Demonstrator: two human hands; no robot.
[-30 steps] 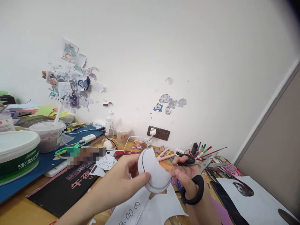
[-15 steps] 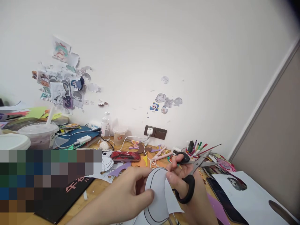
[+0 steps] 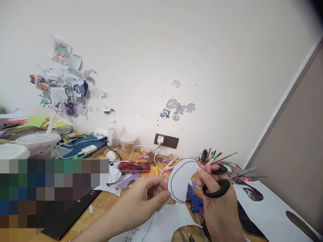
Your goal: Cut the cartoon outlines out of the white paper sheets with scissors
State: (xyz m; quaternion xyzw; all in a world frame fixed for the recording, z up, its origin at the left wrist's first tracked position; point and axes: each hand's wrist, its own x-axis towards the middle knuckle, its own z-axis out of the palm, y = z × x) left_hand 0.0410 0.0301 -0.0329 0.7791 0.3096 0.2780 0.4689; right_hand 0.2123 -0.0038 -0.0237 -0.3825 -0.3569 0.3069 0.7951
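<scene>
A white paper cutout point(image 3: 180, 183) with a black curved outline is held up between my two hands. My left hand point(image 3: 151, 196) has its thumb and curled fingers at the cutout's left edge. With thumb and fingertips, my right hand point(image 3: 217, 195) pinches the cutout's upper right end. Black-handled scissors point(image 3: 239, 174) hang on the fingers of that same hand, blades partly spread and pointing right, away from the paper. Below lies a larger white sheet point(image 3: 166, 220) with small drawn circles and a cut-out edge.
Paper scraps, a red case point(image 3: 134, 167) and a cable lie behind my hands. A cup with a straw point(image 3: 37, 143), a bottle point(image 3: 112, 134) and a smaller cup point(image 3: 128, 144) stand left. Pens point(image 3: 210, 155) stand right, near a white sheet with holes point(image 3: 275, 208).
The cutout has moved up and right and tilted, uncovering the sheet below. My right hand has shifted right with the scissors, which now point more level. The left hand has moved slightly right.
</scene>
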